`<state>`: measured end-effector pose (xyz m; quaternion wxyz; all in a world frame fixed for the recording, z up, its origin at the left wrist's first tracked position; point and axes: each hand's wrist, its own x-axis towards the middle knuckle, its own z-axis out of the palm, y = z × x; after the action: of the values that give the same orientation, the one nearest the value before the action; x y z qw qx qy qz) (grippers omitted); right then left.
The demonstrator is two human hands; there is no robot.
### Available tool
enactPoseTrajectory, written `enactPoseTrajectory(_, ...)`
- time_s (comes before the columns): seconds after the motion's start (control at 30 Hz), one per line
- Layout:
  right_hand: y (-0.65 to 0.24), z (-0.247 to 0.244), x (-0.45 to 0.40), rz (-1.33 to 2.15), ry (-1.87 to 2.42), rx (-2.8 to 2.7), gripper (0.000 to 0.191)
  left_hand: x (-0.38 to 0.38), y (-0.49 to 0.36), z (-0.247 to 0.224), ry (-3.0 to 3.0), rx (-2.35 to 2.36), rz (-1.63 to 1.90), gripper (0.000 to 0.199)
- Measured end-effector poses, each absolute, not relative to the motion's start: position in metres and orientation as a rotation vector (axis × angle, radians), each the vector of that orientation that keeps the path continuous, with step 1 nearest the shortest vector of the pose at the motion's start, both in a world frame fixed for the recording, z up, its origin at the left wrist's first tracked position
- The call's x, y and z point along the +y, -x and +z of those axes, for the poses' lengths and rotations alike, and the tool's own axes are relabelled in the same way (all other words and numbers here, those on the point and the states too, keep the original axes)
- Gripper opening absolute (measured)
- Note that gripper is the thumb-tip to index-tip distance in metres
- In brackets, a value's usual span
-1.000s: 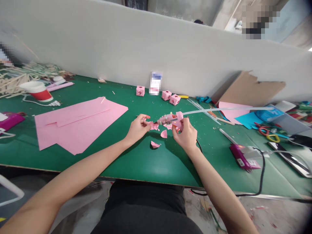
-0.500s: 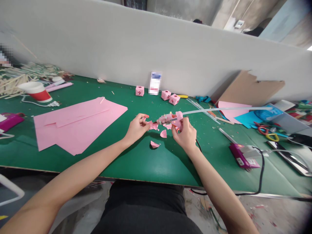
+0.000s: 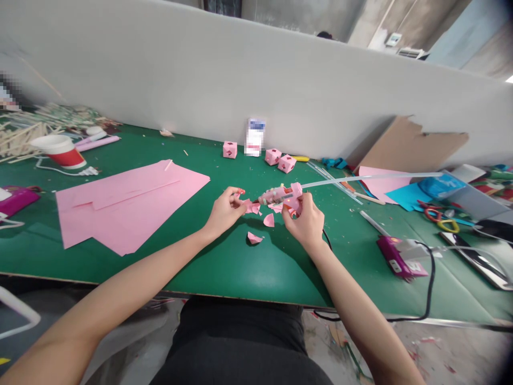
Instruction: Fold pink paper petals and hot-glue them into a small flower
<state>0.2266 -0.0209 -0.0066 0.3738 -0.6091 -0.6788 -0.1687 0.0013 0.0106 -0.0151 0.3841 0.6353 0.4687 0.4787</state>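
My right hand (image 3: 303, 220) is closed round the handle of a pink hot glue gun (image 3: 280, 194). A long clear glue stick (image 3: 360, 179) sticks out of its back end towards the right. The gun's nozzle points left, at a small pink paper piece (image 3: 252, 207) pinched between the fingers of my left hand (image 3: 225, 213). Whether nozzle and paper touch, I cannot tell. Below them on the green table lie a curved pink paper piece (image 3: 269, 220) and a folded one (image 3: 254, 238). More pink pieces are partly hidden behind the gun.
Pink paper sheets (image 3: 128, 208) cover the table's left side. Three pink paper cubes, one here (image 3: 230, 149), stand near the partition (image 3: 224, 80). A paper cup (image 3: 60, 149) is at left; scissors (image 3: 441, 218), a purple power strip (image 3: 401, 258) and a black cord (image 3: 432, 283) are at right.
The glue gun and my right hand have shifted very slightly to the right. My left hand holds the paper piece in the same place.
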Motion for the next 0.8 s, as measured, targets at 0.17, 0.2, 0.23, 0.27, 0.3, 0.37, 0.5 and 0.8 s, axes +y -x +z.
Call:
enactPoseTrajectory(0.17, -0.2267, -0.0067, -0.0203, -0.427, 1.57, -1.761, 0.022, 0.0099, -0.0018, -0.0151, -1.623, 1.184, 1.228, 0.032)
enactPoseTrajectory(0.2, -0.2268, -0.0065, -0.0204, -0.424, 1.573, -1.768, 0.021, 0.0098, -0.0017, -0.0146, -1.616, 1.185, 1.231, 0.032)
enactPoseTrajectory(0.23, -0.2268, -0.0064, -0.0205, -0.423, 1.574, -1.773, 0.021, 0.0097, -0.0016, -0.014, -1.609, 1.187, 1.231, 0.032)
enactPoseTrajectory(0.27, -0.2268, -0.0063, -0.0207, -0.425, 1.574, -1.775, 0.021, 0.0096, -0.0016, -0.0134, -1.604, 1.19, 1.229, 0.032)
enactPoseTrajectory(0.3, -0.2268, -0.0063, -0.0209, -0.428, 1.572, -1.774, 0.02, 0.0095, -0.0015, -0.013, -1.604, 1.192, 1.226, 0.032)
enactPoseTrajectory(0.37, -0.2267, -0.0067, -0.0211, -0.437, 1.568, -1.762, 0.02, 0.0092, -0.0017, -0.0129, -1.608, 1.19, 1.218, 0.032)
enactPoseTrajectory(0.5, -0.2271, -0.008, -0.0207, -0.452, 1.564, -1.757, 0.021, 0.009, -0.0024, -0.0136, -1.611, 1.177, 1.208, 0.032)
enactPoseTrajectory(0.8, -0.2282, -0.0068, -0.0213, -0.463, 1.554, -1.763, 0.02, 0.0106, -0.001, -0.0122, -1.582, 1.176, 1.235, 0.032)
